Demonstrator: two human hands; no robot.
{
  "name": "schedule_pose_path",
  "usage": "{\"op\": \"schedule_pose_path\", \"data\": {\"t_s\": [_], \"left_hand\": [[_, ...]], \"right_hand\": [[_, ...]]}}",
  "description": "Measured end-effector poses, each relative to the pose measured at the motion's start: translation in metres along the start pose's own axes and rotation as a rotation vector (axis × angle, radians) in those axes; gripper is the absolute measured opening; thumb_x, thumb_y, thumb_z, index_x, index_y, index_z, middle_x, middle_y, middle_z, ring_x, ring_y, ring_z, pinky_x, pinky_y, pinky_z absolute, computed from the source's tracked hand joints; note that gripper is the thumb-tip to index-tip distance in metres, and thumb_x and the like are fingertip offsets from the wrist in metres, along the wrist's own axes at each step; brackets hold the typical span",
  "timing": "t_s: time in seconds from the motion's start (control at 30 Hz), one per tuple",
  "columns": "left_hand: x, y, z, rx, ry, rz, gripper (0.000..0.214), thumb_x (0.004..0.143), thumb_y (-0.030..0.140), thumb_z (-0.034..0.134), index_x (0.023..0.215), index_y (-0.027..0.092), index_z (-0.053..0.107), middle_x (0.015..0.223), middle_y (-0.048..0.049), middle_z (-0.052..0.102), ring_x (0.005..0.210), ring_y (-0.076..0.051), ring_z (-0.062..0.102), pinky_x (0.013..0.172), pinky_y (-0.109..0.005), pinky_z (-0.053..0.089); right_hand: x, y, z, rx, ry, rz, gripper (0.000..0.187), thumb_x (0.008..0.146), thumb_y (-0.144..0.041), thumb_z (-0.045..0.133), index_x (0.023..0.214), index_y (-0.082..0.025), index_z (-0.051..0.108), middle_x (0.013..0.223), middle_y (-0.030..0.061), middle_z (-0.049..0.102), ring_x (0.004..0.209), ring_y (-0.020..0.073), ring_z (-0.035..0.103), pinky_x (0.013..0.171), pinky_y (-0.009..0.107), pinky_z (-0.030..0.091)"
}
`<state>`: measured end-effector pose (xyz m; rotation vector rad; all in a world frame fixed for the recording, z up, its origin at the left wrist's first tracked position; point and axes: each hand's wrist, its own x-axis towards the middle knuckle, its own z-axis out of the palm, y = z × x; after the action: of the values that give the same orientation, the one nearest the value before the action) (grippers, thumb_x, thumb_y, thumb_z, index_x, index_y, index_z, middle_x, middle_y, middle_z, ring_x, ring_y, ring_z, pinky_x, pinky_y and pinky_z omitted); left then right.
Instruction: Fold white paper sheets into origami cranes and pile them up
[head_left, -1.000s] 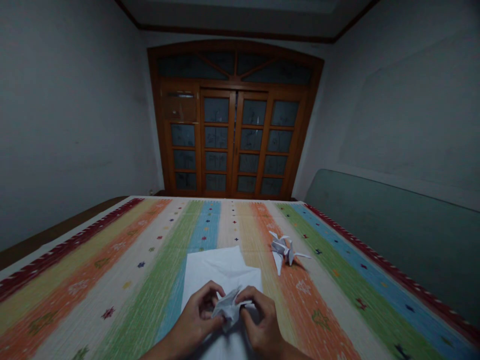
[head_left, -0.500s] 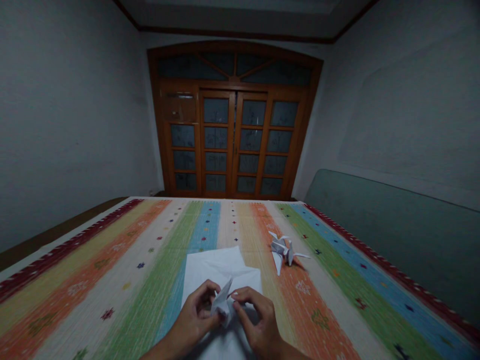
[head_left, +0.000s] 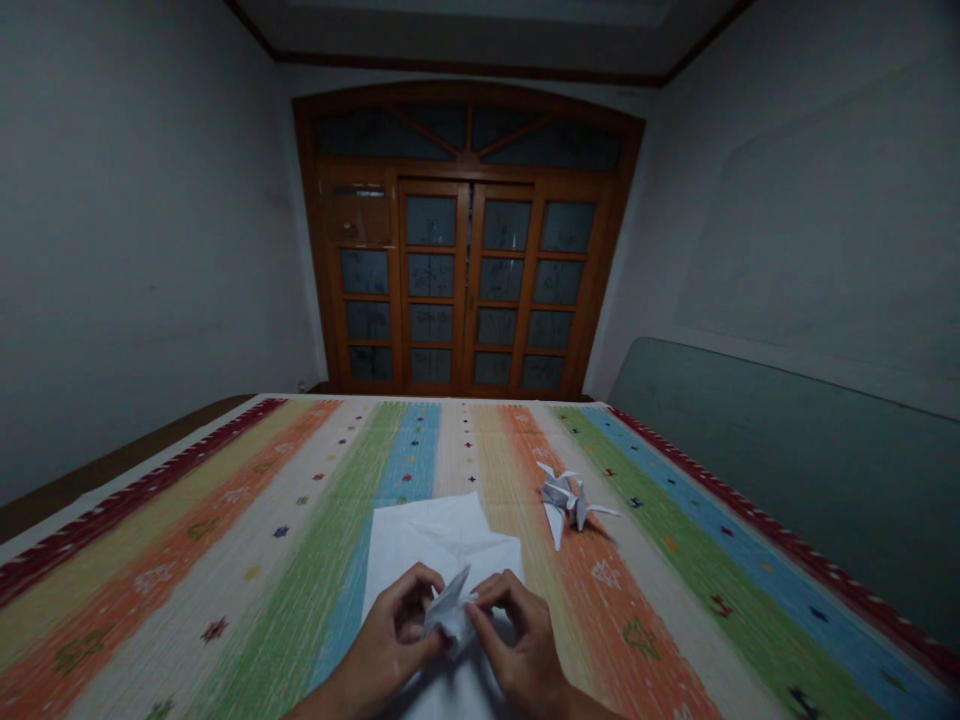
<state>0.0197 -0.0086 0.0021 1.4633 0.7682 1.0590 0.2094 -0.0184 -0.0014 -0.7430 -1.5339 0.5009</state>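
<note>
Pinching a folded white paper piece (head_left: pixel 450 612) between them, the left hand (head_left: pixel 386 625) and the right hand (head_left: pixel 521 640) are held over the near part of a creased white paper sheet (head_left: pixel 427 540). The left fingers (head_left: pixel 414 592) curl closed around the piece's left side, while the right fingers (head_left: pixel 501 592) grip its upper right edge. Neither hand is open, and the piece's pointed tip stands up between them. Just beyond the sheet's right corner lies a paper origami figure (head_left: pixel 566 503) with spread points. The sheet rests on a striped woven mat (head_left: pixel 225 520). Well beyond the sheet stand wooden glazed double doors (head_left: pixel 465 290), and a grey-green panel (head_left: pixel 780 480) rises to its right.
</note>
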Motion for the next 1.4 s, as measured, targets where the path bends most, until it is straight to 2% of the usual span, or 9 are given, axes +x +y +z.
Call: {"op": "schedule_pose_path", "data": {"t_s": [0.33,0.47,0.57,0.67,0.8,0.97,1.07,1.17,1.4], "left_hand": [[-0.001,0.003,0.001,0.039,0.001,-0.001,0.038,0.083,0.052,0.081,0.097,0.021,0.064,0.08,0.0014,0.056,0.072,-0.017,0.052,0.062,-0.024,0.043],[0.0,0.011,0.001,0.046,0.005,0.018,0.039,0.09,0.057,0.074,0.105,0.02,0.072,0.092,-0.0053,0.07,0.089,-0.025,0.063,0.077,-0.033,0.051],[0.002,0.013,-0.001,0.079,0.034,0.022,0.042,0.091,0.06,0.071,0.104,0.02,0.077,0.099,-0.0078,0.075,0.096,-0.029,0.066,0.087,-0.038,0.052],[0.002,0.009,-0.001,0.013,0.04,-0.051,0.052,0.088,0.067,0.072,0.111,0.02,0.077,0.095,-0.0081,0.075,0.082,-0.026,0.069,0.068,-0.034,0.058],[-0.001,0.004,0.0,-0.072,0.039,-0.122,0.059,0.087,0.069,0.072,0.121,0.02,0.074,0.084,-0.0045,0.07,0.05,-0.015,0.06,0.044,-0.027,0.053],[-0.003,0.001,0.0,-0.047,0.037,-0.136,0.058,0.089,0.068,0.07,0.124,0.021,0.073,0.084,-0.0047,0.072,0.038,-0.008,0.055,0.036,-0.019,0.045],[-0.003,-0.005,-0.001,-0.027,0.052,-0.12,0.059,0.088,0.07,0.071,0.122,0.022,0.074,0.093,-0.0061,0.072,0.036,-0.005,0.052,0.034,-0.018,0.043],[-0.003,-0.01,-0.002,-0.001,0.07,-0.112,0.058,0.087,0.071,0.07,0.119,0.022,0.074,0.105,-0.0077,0.069,0.038,-0.004,0.054,0.033,-0.018,0.043],[-0.005,-0.008,0.001,0.066,0.035,-0.057,0.054,0.092,0.07,0.065,0.114,0.022,0.074,0.098,-0.0042,0.064,0.044,-0.007,0.058,0.034,-0.016,0.044]], "right_hand": [[0.0,0.004,-0.001,0.056,-0.058,0.076,0.01,0.099,-0.031,0.062,0.099,-0.021,0.063,0.081,0.0027,0.068,0.073,0.0178,0.067,0.067,0.024,0.054],[0.0,0.005,-0.004,0.138,-0.071,0.055,0.024,0.103,-0.039,0.058,0.12,-0.022,0.06,0.088,0.0051,0.071,0.079,0.0198,0.07,0.071,0.026,0.056],[0.0,0.004,-0.006,0.127,-0.083,0.047,0.027,0.102,-0.038,0.06,0.122,-0.021,0.064,0.086,0.0059,0.074,0.079,0.0207,0.073,0.073,0.028,0.058],[0.003,0.001,-0.005,0.068,-0.08,0.076,0.018,0.098,-0.033,0.065,0.108,-0.02,0.073,0.081,0.0059,0.077,0.074,0.0209,0.075,0.071,0.027,0.059],[0.005,-0.003,-0.003,0.031,-0.053,0.159,0.015,0.093,-0.032,0.07,0.091,-0.021,0.079,0.072,0.0042,0.079,0.062,0.0202,0.075,0.061,0.024,0.059],[0.005,0.0,0.001,0.082,-0.025,0.245,0.022,0.092,-0.04,0.071,0.088,-0.021,0.082,0.069,0.0036,0.078,0.046,0.0164,0.066,0.048,0.023,0.055],[0.004,0.004,0.002,0.115,-0.029,0.277,0.023,0.091,-0.04,0.072,0.082,-0.02,0.081,0.064,0.0021,0.075,0.041,0.0139,0.061,0.043,0.022,0.049],[0.004,0.003,0.001,0.114,-0.041,0.26,0.025,0.092,-0.038,0.071,0.077,-0.019,0.078,0.062,0.0006,0.071,0.042,0.0127,0.059,0.044,0.021,0.047],[0.004,0.001,0.002,0.121,-0.047,0.229,0.033,0.098,-0.046,0.064,0.082,-0.02,0.077,0.065,0.0012,0.069,0.047,0.0141,0.058,0.047,0.023,0.049]]}}
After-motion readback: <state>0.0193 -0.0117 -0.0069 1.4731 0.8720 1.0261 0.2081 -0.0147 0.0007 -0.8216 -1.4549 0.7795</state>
